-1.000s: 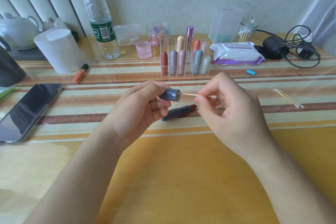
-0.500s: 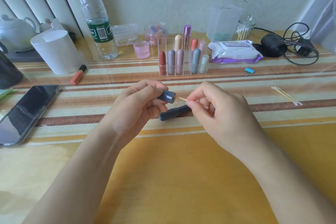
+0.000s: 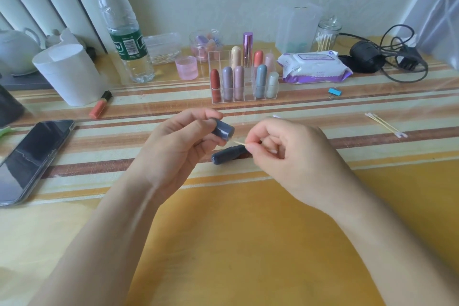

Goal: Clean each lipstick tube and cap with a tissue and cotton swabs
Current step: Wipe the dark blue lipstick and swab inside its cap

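Note:
My left hand (image 3: 173,146) grips a dark blue lipstick cap (image 3: 223,129) with its open end turned right. My right hand (image 3: 285,154) pinches a thin cotton swab (image 3: 239,142), and the swab's tip goes into the cap's mouth. The matching dark blue lipstick tube (image 3: 227,154) lies on the table just below both hands, its right end hidden behind my right fingers. A clear acrylic organizer (image 3: 244,82) behind them holds several lipsticks upright.
A tissue roll (image 3: 68,74), an orange lip gloss (image 3: 100,104) and a phone (image 3: 29,159) lie left. A water bottle (image 3: 121,27), pink cup (image 3: 186,67), wet wipes pack (image 3: 314,67), swab jar (image 3: 327,35) and black cables (image 3: 387,57) stand behind. Loose cotton swabs (image 3: 385,128) lie right.
My right hand has slid left along the swab, pushing it deeper into the cap. The cap has tilted slightly downward to the right.

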